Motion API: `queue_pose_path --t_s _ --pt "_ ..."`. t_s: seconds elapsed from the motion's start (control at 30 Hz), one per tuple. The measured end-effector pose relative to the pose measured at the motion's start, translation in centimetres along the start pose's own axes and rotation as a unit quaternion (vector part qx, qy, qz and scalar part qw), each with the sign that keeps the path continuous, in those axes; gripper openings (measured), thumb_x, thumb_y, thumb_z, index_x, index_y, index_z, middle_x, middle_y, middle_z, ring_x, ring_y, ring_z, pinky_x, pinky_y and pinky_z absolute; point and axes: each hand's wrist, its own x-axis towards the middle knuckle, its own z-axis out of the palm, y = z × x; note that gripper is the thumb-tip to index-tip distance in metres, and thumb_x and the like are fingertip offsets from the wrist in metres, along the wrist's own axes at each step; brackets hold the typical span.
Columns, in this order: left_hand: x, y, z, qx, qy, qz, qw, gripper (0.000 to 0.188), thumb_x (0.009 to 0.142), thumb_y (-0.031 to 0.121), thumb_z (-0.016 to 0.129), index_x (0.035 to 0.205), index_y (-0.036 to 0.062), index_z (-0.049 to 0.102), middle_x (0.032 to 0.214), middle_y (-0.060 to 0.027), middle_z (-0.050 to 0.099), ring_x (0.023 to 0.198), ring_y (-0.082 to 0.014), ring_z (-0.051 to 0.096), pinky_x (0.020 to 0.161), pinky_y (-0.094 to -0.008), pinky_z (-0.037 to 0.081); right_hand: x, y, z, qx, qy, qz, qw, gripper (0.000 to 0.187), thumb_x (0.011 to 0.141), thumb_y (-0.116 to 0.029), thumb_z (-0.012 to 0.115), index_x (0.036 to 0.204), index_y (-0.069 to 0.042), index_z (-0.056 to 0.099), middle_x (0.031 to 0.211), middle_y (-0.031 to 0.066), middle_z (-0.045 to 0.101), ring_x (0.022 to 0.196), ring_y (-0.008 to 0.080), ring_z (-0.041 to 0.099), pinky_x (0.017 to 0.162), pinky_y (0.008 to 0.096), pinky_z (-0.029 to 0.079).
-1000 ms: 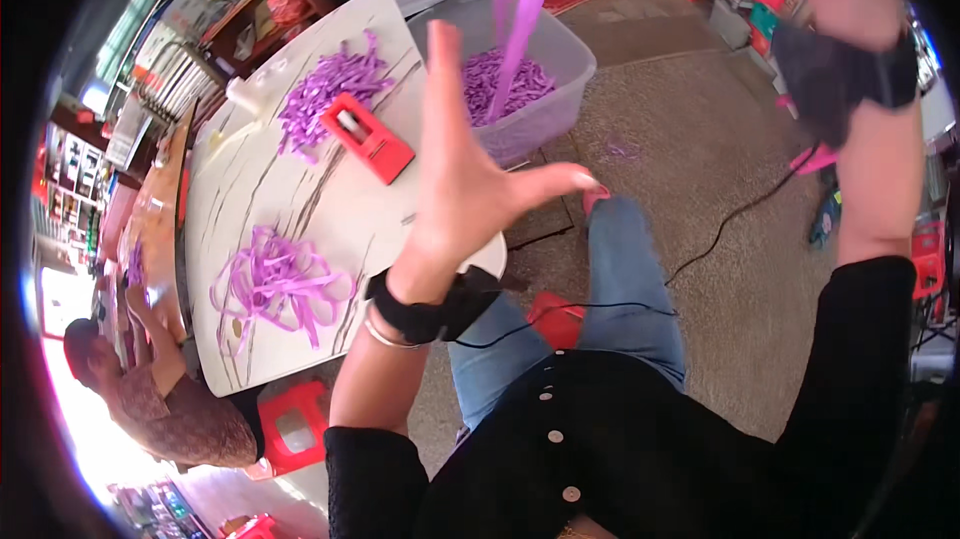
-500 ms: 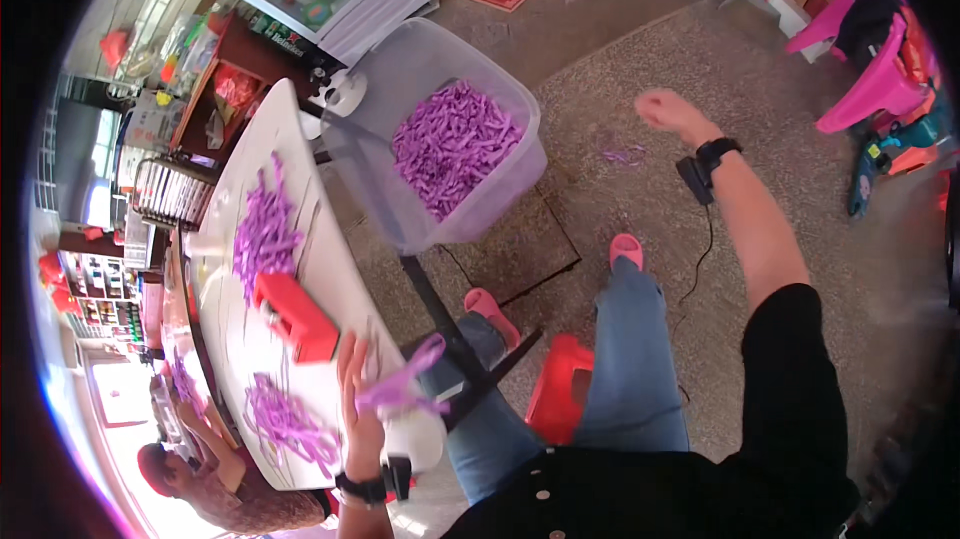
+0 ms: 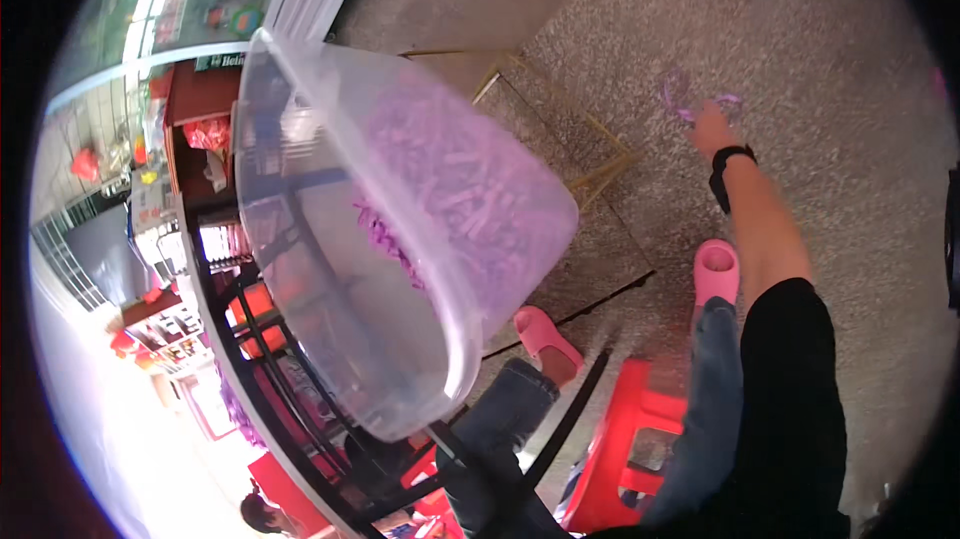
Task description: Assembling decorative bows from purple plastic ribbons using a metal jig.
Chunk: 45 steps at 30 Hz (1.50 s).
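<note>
My right hand (image 3: 712, 127) reaches down to the stone floor, well past the right foot. Its fingers are pressed together on a thin purple ribbon strip (image 3: 672, 99), which loops out on either side of them. A dark band circles that wrist. My left hand is out of sight. To the left of my reach stands a large translucent plastic tub (image 3: 440, 339), partly filled with purple strips (image 3: 385, 234) that show through its wall.
The tub rests on a thin metal frame (image 3: 600, 179). A table's dark rim (image 3: 215, 329) curves along the left. Beside my legs stands a red plastic stool (image 3: 610, 449). Pink clogs (image 3: 716, 274) are on my feet. Another person (image 3: 262, 514) is at lower left.
My view has tipped down and lower, bringing the tub nearer. My right hand has gone from hanging above the floor to the purple strip. My left hand and the tabletop have left view.
</note>
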Motion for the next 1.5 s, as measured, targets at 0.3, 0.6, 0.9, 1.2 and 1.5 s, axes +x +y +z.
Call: queue_pose_path --t_s 0.3,0.6,0.9,1.2,1.5 --pt "2.4 2.0 0.1 -0.169 -0.11 -0.096 0.975 0.051 0.087 0.032 0.039 0.132 0.0114 0.03 0.139 -0.013 0.021 0.118 -0.0239 0.039 0.094 -0.0372 0.036 -6.7 6.2 11.1 0.14 -0.01 -0.015 0.99 0.052 0.073 -0.022 0.057 0.117 0.001 0.043 0.12 0.0229 0.042 0.109 0.037 0.042 0.091 0.042 0.036" --pt "-13.8 -4.9 -4.7 -0.441 -0.044 -0.059 0.895 0.052 0.088 0.037 0.039 0.131 0.0094 0.032 0.138 -0.0132 0.023 0.123 -0.0243 0.028 0.096 -0.0393 0.03 -32.9 -4.1 -12.7 0.416 0.175 -0.229 0.862 0.034 0.088 -0.024 0.045 0.114 -0.002 0.048 0.114 0.0092 0.049 0.11 0.018 0.042 0.094 0.031 0.031" --pt "-21.2 -2.6 -6.9 -0.353 -0.073 0.28 0.89 0.039 0.093 0.021 0.03 0.124 0.0002 0.04 0.108 -0.0115 0.053 0.102 -0.0204 0.05 0.089 -0.032 0.039 -59.3 -37.3 -20.9 0.185 0.241 -0.734 0.608 0.044 0.076 -0.014 0.055 0.115 0.005 0.044 0.119 0.0154 0.045 0.114 0.0276 0.041 0.096 0.0374 0.03" --pt "-19.5 -5.4 -2.8 -0.206 0.077 0.414 0.883 0.037 0.089 0.017 0.038 0.123 0.0041 0.042 0.106 -0.0164 0.054 0.095 -0.0289 0.053 0.085 -0.0365 0.04 -63.0 -51.9 -7.4 -0.09 -0.17 -0.721 0.665 0.029 0.082 -0.017 0.054 0.105 -0.001 0.053 0.121 0.0124 0.046 0.105 0.0244 0.048 0.088 0.0309 0.038" --pt "-18.4 -1.2 -3.1 -0.354 -0.128 0.474 0.796 0.032 0.091 0.024 0.038 0.112 0.003 0.049 0.091 -0.0092 0.058 0.083 -0.0206 0.058 0.073 -0.0327 0.046 -62.7 -37.9 -12.8 0.039 -0.359 -0.456 0.813 0.041 0.092 -0.033 0.037 0.116 -0.002 0.048 0.11 0.0102 0.054 0.098 0.0176 0.051 0.087 0.0292 0.037"
